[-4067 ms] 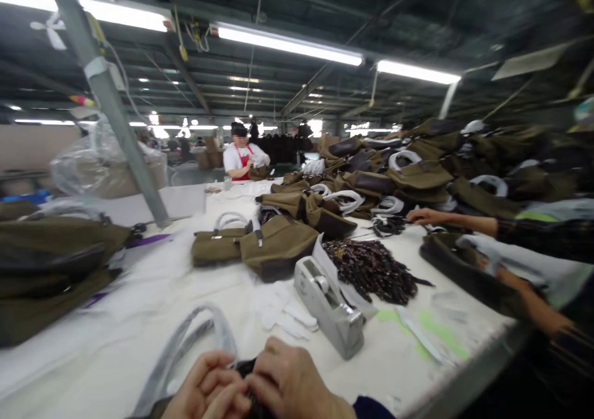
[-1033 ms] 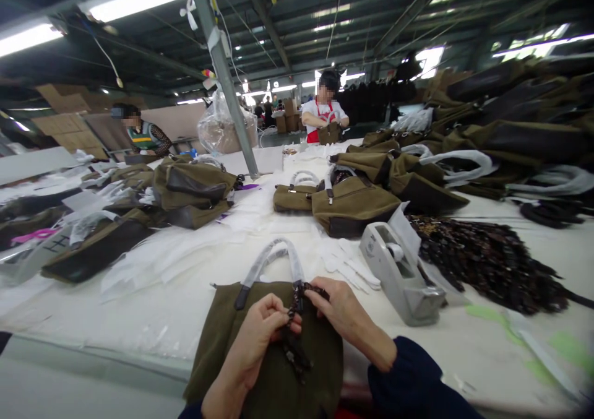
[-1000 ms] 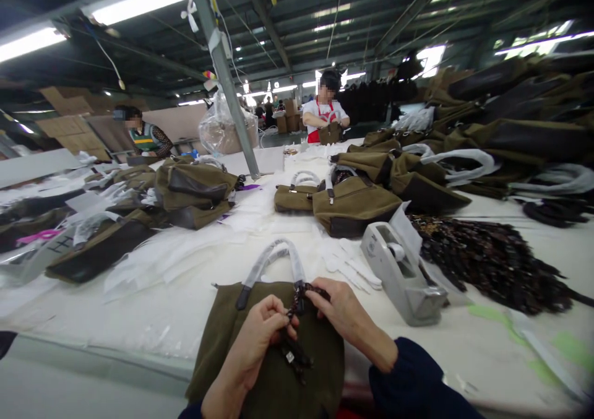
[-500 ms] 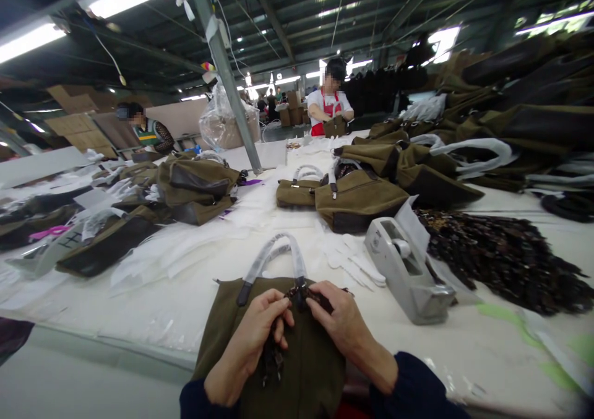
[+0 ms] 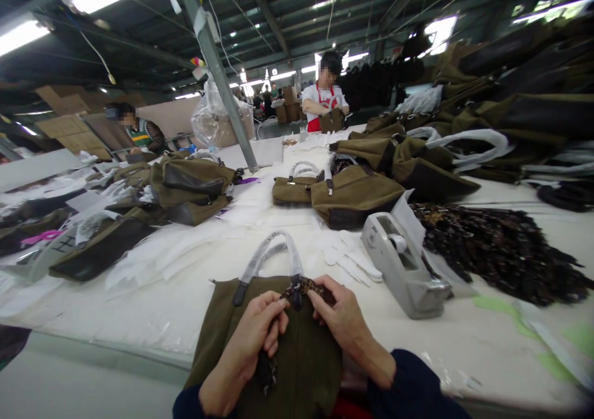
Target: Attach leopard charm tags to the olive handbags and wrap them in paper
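Head view: olive canvas tote bag with plastic-wrapped handles, lying flat at the near edge of a white worktable. Left hand and right hand both closely pinch a dark mottled tassel strap at the handle base. Grey metal tape dispenser stands to the right, near the bag.

No legible text or labels anywhere

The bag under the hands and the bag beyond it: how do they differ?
The near bag lies flat; the farther bag looks plumper. The near bag has a dark tassel held by the left hand and right hand; the farther bag sits untouched. Both are olive fabric.
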Demonstrator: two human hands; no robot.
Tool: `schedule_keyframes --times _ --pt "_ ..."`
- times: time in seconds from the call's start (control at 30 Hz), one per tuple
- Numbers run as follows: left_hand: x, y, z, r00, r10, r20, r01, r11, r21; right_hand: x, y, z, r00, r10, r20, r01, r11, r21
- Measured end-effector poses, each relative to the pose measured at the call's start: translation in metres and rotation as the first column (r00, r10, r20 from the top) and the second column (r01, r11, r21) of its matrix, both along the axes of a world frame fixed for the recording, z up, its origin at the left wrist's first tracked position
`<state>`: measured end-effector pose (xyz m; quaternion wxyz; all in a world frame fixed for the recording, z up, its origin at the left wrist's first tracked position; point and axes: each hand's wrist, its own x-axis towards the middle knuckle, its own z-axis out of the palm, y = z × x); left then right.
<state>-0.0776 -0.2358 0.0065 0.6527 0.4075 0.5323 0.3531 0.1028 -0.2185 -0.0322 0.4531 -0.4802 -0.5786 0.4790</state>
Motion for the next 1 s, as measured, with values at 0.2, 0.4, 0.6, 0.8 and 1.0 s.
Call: schedule_keyframes --times 0.2,0.4,0.6,0.8,1.0 --pt "-0.013 0.01 0.004 0.992 0.086 0.087 -0.085 0.996 -0.018 0.001 -0.003 -0.003 0.983 -0.048 0.176 -0.019 0.931 0.363" --pt "-0.011 0.008 -0.002 0.999 -0.022 0.045 0.021 1.0 0.001 0.002 -0.005 -0.003 0.994 -0.025 -0.102 0.019 0.998 -0.061" --pt "-0.008 0.007 -0.004 0.999 -0.025 0.046 0.024 0.999 0.02 0.002 -0.006 0.003 0.978 0.08 -0.195 -0.117 0.976 -0.185" --pt "-0.008 0.006 0.001 0.998 -0.028 0.064 0.026 0.999 0.026 0.001 -0.008 0.006 0.973 0.182 -0.14 -0.206 0.961 -0.186" --pt "-0.006 0.006 0.008 0.996 -0.085 -0.026 0.087 0.994 0.066 -0.006 -0.01 0.011 0.976 0.196 0.093 -0.186 0.977 -0.108"
